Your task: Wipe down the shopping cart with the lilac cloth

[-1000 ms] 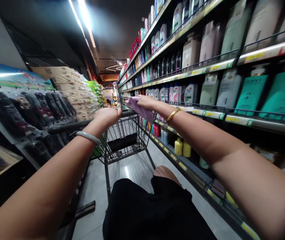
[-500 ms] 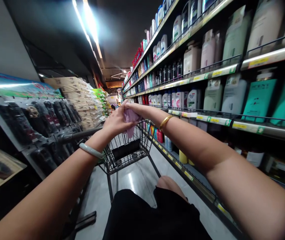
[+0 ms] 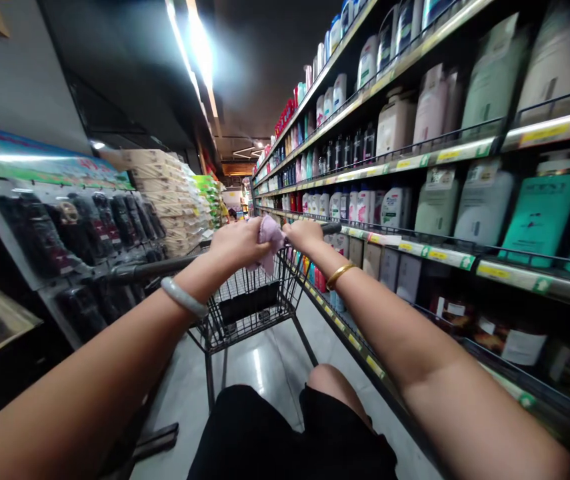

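Observation:
My left hand (image 3: 237, 243), with a pale bangle at its wrist, is closed on a crumpled lilac cloth (image 3: 271, 235). The cloth sticks out past its fingers, over the push handle. To the right of the cloth, my right hand (image 3: 305, 235) curls round the dark handle (image 3: 332, 228) of a shopping cart; its wrist wears a gold bangle. Beneath both hands stands the black wire cart (image 3: 249, 327). The handle's middle stretch is hidden by my hands and the cloth.
Shelves (image 3: 439, 251) packed with shampoo and lotion bottles run along the right, a turquoise pump bottle (image 3: 539, 217) nearest. On the left are a rack of dark packaged goods (image 3: 29, 233) and stacked cartons (image 3: 157, 193). Pale shiny floor (image 3: 259, 373) lies below the cart.
My right hand has come away from over my left hand and the cloth, moving right onto the cart handle. My left hand keeps the cloth. The view has shifted slightly.

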